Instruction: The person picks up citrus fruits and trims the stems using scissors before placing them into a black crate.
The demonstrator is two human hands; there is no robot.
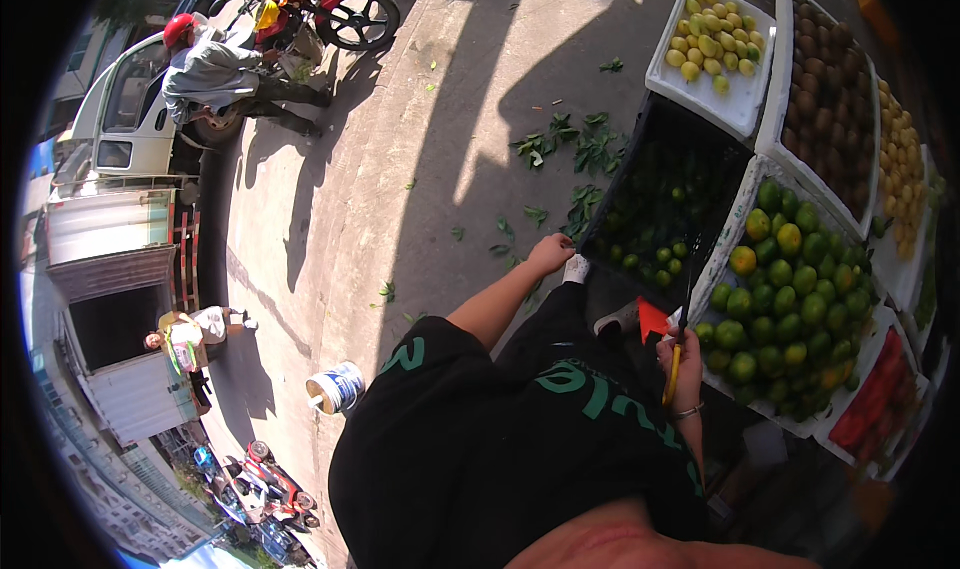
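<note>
My right hand (683, 366) is closed around the yellow handle of a pair of scissors (675, 370), whose dark blades reach towards the crates. Over the near left corner of a black plastic crate (616, 186) is my left hand (553, 253); its fingers are curled, and whether they grip anything cannot be told. Small green citrus fruits (664, 255) and dark leaves lie inside the crate. Beside it, a white foam box (724, 242) holds a heap of green and yellowish citrus fruits (784, 306). A red-orange piece (652, 318) shows beside my right hand.
Foam boxes of yellow fruits (709, 40), brown fruits (821, 103) and red fruits stand beyond. Cut leafy sprigs (592, 149) litter the pavement. A bucket (335, 387) stands left. A person in a red helmet (210, 70) bends by a motorcycle (300, 13); another person stands near a truck (112, 224).
</note>
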